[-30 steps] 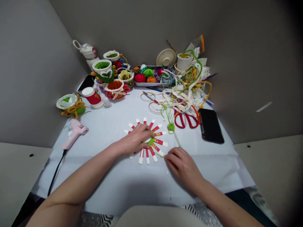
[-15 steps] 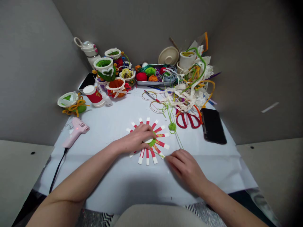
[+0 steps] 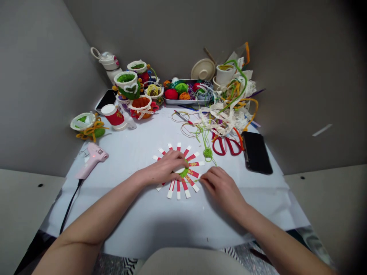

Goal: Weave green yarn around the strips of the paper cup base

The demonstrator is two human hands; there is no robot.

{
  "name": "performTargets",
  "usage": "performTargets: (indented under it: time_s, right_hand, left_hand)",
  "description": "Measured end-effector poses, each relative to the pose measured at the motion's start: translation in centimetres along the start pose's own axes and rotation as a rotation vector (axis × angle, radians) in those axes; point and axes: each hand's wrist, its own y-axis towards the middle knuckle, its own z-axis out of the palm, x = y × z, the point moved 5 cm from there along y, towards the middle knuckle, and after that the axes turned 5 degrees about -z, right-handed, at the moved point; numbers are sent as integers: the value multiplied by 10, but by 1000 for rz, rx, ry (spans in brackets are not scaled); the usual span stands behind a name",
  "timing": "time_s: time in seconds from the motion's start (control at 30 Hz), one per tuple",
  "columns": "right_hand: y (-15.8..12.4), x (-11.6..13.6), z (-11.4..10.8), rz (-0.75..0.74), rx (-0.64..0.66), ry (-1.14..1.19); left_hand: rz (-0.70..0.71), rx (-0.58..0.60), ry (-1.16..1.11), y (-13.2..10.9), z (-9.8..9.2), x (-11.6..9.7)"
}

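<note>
where right fingers (image 3: 208, 178) pinch, green yarn (image 3: 196, 180) lies between them.

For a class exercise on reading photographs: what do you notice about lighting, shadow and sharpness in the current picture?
Head view: subdued, soft light, with a broad, soft-edged shadow on the near white tablecloth; head view: upper right corner darkens to black; head view: green strand at the right hand looks faint, lacking fine detail.

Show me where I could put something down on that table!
The white sheet is bare between the pink glue gun and splayed paper cup; between the left forearm and right forearm, save tiny specks; and between right forearm and the right-hand smartphone. The back is crowded: yarn baskets, yarn tray, lace and red-handled scissors.
</note>
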Motion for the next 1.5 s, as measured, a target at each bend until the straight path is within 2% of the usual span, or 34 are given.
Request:
performTargets:
  time_s: [0.07, 0.17, 0.3, 0.47, 0.67, 0.8, 0.97, 1.13, 1.3, 1.5]
  right_hand:
    - [16, -10, 4, 29, 15, 13]
    - [35, -20, 9, 58, -31, 20]
    - [40, -21, 12, 49, -83, 82]
    - [34, -18, 10, 53, -101, 127]
    - [25, -7, 6, -25, -102, 196]
    - [14, -1, 1, -62, -112, 204]
    - [-4, 4, -3, -63, -110, 180]
    - [-24, 10, -3, -148, -99, 90]
    - [-38, 14, 1, -193, -87, 46]
    - [-38, 14, -4, -110, -89, 63]
  left_hand:
    - [-5, -8, -4, -1, 0, 1]
    - [-5, -15, -12, -1, 1, 3]
    - [3, -33, 2, -1, 3, 2]
    - [-2, -68, 35, 1, 3, -3]
    - [179, -9, -32, -1, -3, -10]
    - [222, -11, -6, -1, -4, -8]
    - [262, 3, 24, 0, -1, -8]
    - [293, 35, 46, -1, 0, -5]
    - [320, 7, -20, 0, -1, -2]
    - [305, 15, -144, 1, -2, -2]
